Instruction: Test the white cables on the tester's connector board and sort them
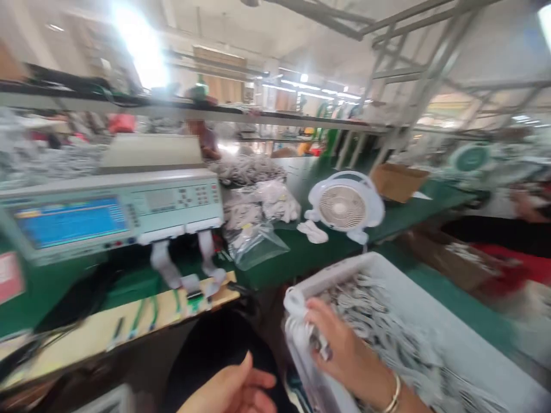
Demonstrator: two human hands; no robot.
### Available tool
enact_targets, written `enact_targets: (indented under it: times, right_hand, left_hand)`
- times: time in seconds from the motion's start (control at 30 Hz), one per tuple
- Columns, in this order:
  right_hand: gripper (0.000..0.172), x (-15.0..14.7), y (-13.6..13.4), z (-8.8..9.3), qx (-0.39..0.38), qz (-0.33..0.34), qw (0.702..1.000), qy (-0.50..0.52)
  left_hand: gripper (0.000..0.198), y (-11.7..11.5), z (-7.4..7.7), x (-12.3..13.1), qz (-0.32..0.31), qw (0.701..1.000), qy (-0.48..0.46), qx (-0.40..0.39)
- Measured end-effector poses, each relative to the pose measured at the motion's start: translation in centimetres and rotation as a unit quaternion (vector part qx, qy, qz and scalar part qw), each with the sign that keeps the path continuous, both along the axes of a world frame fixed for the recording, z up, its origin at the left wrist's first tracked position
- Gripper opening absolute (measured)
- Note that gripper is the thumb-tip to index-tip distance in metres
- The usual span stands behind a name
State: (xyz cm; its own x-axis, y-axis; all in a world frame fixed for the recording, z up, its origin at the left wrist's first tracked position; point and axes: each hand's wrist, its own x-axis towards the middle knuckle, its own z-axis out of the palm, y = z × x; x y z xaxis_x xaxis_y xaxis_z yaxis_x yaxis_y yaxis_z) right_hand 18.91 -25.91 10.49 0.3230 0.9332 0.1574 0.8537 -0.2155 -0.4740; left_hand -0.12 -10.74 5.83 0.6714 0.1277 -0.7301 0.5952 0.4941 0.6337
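Observation:
My right hand (344, 353) is closed around a coiled white cable (297, 312) with metal plug ends, at the near left corner of a white plastic bin (430, 310). Inside the bin lies a heap of white cables (387, 327). My left hand (239, 387) is low in the middle, thumb raised and fingers loosely bent apart, with nothing visible in it. To its left, a wooden strip along the bench edge bears a small green circuit board (195, 302), joined by grey ribbon cables (166, 264) to a tester (176, 201) with a lit blue screen.
A white fan (344, 206) stands on the green bench (275, 258), beside a small white cable bundle (312, 232). Bagged cables (258, 212) are piled right of the tester. An open cardboard box (398, 182) is farther back. Part of another person (531, 203) shows at far right.

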Motion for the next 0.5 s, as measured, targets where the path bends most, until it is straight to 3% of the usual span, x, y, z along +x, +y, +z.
enact_targets:
  times: [0.07, 0.13, 0.2, 0.27, 0.4, 0.47, 0.5]
  right_hand:
    - [0.041, -4.1, 4.2, 0.2, -0.006, 0.139, 0.986, 0.089]
    - [0.034, -6.4, 7.6, 0.0, -0.012, 0.202, 0.962, 0.183]
    - [0.029, -7.0, 10.3, -0.3, 0.020, 0.168, 0.946, 0.278]
    - [0.022, -6.6, 12.6, -0.5, 0.090, 0.079, 0.921, 0.370]
    - [0.007, -5.5, 15.6, -1.0, 0.235, -0.015, 0.804, 0.546]
    - [0.011, -5.7, 16.1, -2.0, 0.211, -0.021, 0.780, 0.588]
    - [0.014, -6.1, 16.3, -2.8, 0.163, -0.018, 0.793, 0.587]
  left_hand:
    - [0.068, 0.8, -1.2, 0.1, 0.028, 0.989, -0.068, -0.126]
    - [0.063, 1.9, -2.5, -1.1, 0.063, 0.965, -0.149, -0.208]
    - [0.046, 2.7, -3.6, -3.1, 0.100, 0.950, -0.201, -0.218]
    - [0.036, 3.2, -4.2, -4.9, 0.146, 0.945, -0.216, -0.199]
    - [0.029, 4.5, -4.7, -6.7, 0.258, 0.935, -0.197, -0.143]
    - [0.035, 5.2, -4.9, -6.6, 0.305, 0.927, -0.185, -0.120]
    - [0.040, 5.5, -5.1, -6.5, 0.324, 0.922, -0.180, -0.116]
